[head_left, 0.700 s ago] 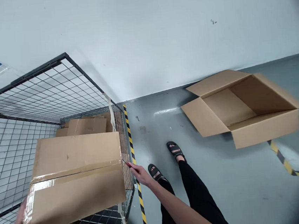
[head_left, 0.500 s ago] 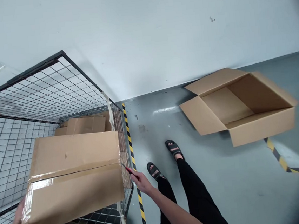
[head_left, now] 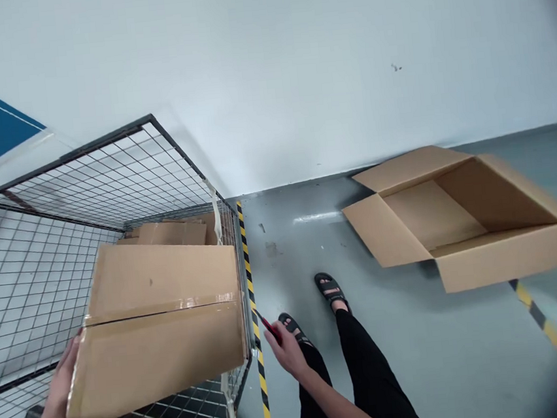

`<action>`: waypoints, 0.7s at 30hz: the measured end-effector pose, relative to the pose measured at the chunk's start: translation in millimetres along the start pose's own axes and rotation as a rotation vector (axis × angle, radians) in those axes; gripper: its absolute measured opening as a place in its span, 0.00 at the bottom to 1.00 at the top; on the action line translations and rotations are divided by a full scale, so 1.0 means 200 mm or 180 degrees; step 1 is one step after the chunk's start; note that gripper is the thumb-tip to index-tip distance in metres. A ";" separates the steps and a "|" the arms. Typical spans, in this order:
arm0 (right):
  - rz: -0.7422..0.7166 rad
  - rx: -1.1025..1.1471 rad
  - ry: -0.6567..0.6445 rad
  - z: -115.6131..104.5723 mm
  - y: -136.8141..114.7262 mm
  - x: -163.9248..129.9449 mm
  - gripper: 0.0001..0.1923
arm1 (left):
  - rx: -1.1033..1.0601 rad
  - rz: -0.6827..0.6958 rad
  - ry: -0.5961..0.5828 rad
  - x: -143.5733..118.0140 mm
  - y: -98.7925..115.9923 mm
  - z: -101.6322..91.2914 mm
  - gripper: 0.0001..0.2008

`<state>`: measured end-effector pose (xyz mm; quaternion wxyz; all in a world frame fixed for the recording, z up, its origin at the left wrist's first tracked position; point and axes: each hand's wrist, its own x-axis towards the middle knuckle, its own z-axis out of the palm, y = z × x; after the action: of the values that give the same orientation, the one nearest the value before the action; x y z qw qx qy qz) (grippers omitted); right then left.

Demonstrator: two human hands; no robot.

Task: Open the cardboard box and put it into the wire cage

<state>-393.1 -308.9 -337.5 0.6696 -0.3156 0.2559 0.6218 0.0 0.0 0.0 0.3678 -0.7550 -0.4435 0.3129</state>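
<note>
A large cardboard box [head_left: 173, 337] tilts at the top of a wire mesh cage, its taped seam slit lengthwise with a dark gap showing. My left hand [head_left: 66, 380] grips the box's left end; part of the fingers is hidden against its side. In my right hand [head_left: 287, 353] is a red and black utility knife [head_left: 271, 331], its thin blade pointing up and left. The blade tip is apart from the box, a little to the right of its right end.
The wire mesh cage [head_left: 189, 155] holds flattened cardboard [head_left: 172, 233]. On the floor to the right lies an open cardboard box [head_left: 503, 263] with spread flaps, close to the wall [head_left: 294, 69]. Yellow-black floor tape [head_left: 263, 388] runs beside the cage. My sandalled feet stand between.
My right hand has drawn the knife away from the box's right end, toward me. My left hand and the box have turned slightly, and the view has shifted left.
</note>
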 end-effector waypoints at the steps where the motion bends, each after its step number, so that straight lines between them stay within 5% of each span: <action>1: -0.0170 0.0113 0.0029 0.05 -0.14 0.08 0.28 | -0.0070 0.0100 0.0178 -0.08 0.09 0.00 0.44; 3: -0.0436 0.0270 0.0141 0.17 -0.45 0.22 0.25 | -0.0167 0.0248 0.0384 -0.24 0.28 0.00 0.43; 4: -0.1054 -0.0016 0.0249 0.22 -0.59 0.27 0.22 | -0.0216 0.0250 0.0430 -0.31 0.36 -0.01 0.43; 7: -0.1342 -0.0563 0.0165 0.27 -0.82 0.36 0.24 | -0.0542 0.0056 0.0303 -0.49 0.47 -0.04 0.48; 9: -0.1087 -0.0652 -0.0039 0.19 -0.84 0.36 0.27 | -0.0689 0.0035 0.0137 -0.56 0.47 -0.05 0.52; 11: -0.0976 -0.0661 -0.0700 0.01 -0.79 0.32 0.25 | -0.0661 0.0207 0.0124 -0.61 0.45 -0.05 0.52; 14: -0.0930 -0.1083 -0.2856 -0.28 -0.71 0.21 0.15 | -0.0491 0.0335 0.0270 -0.67 0.49 -0.04 0.51; 15: -0.1217 -0.1543 -0.3255 -0.35 -0.70 0.18 0.17 | -0.0413 0.0295 0.0289 -0.70 0.53 -0.04 0.52; 17: -0.2067 -0.2222 -0.3272 -0.41 -0.73 0.15 0.18 | -0.0171 0.0210 0.0340 -0.78 0.62 -0.03 0.52; 19: -0.2729 -0.2663 -0.2843 -0.37 -0.80 0.20 0.18 | 0.0070 0.0141 0.0403 -0.88 0.71 -0.02 0.51; 21: -0.2710 -0.3279 -0.2561 -0.28 -0.88 0.28 0.30 | 0.0187 0.0224 0.0531 -0.96 0.78 -0.01 0.48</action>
<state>-209.7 -317.2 -398.3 0.6610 -0.4080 -0.4709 0.4183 -8.3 -225.3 -100.9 0.4143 -0.7824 -0.3752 0.2746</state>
